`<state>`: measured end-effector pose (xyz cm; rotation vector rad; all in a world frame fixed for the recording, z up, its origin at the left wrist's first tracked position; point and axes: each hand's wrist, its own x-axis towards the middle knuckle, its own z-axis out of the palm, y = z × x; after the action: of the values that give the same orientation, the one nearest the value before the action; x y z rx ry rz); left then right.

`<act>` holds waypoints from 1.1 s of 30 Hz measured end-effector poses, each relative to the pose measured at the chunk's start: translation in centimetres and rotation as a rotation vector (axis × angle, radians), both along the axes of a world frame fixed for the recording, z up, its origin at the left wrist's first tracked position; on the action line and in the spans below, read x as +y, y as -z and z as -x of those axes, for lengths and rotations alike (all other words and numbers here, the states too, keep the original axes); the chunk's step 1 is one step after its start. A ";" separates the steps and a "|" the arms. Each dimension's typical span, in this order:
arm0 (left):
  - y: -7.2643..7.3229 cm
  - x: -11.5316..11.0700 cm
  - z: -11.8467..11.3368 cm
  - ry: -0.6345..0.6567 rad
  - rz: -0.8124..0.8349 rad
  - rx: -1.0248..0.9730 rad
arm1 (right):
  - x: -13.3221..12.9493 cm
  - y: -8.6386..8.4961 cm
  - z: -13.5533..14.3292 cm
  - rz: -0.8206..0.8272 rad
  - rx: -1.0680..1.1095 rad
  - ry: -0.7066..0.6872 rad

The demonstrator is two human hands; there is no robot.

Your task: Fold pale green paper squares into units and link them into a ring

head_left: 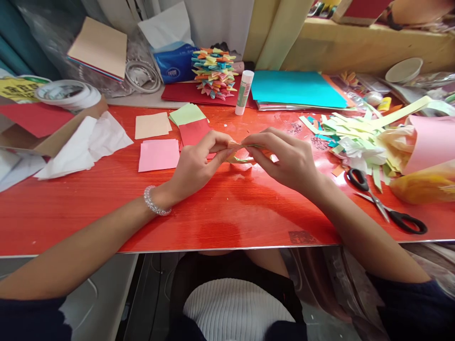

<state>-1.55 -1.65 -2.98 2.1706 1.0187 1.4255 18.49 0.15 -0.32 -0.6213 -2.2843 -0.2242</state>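
Note:
Above the red table (227, 199), my left hand (201, 163) pinches the left end of a small folded paper piece (241, 156), peach and green in colour. The other end is pinched by my right hand (284, 154); the fingers partly hide the paper. Just behind my left hand lie a red paper square (194, 131) and light green squares (186, 113). Pink squares (159, 155) and peach squares (152, 126) are to its left. Behind my hands a glue stick (244, 93) stands upright.
Black-handled scissors (382, 208) lie open at the right, beside a heap of paper strips (355, 130). A colourful folded-paper stack (214, 73) and blue sheets (298, 89) are at the back. White tissue (85, 147) and a cardboard box (59, 142) are on the left.

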 end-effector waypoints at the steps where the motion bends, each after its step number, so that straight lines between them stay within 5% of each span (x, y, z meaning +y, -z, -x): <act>1: 0.0 0.0 0.0 -0.011 -0.010 0.007 | 0.0 -0.1 0.0 0.004 0.014 -0.015; 17: 0.0 -0.4 0.2 -0.043 -0.142 0.150 | 0.0 -0.8 -0.5 0.199 0.020 -0.145; 33: 0.2 -0.1 0.3 -0.002 -0.275 0.167 | 0.2 -0.6 -0.7 0.141 -0.043 -0.138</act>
<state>-1.82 -1.74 -3.23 2.5211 0.9242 1.4806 19.16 0.34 0.23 -0.5315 -2.3886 -0.0098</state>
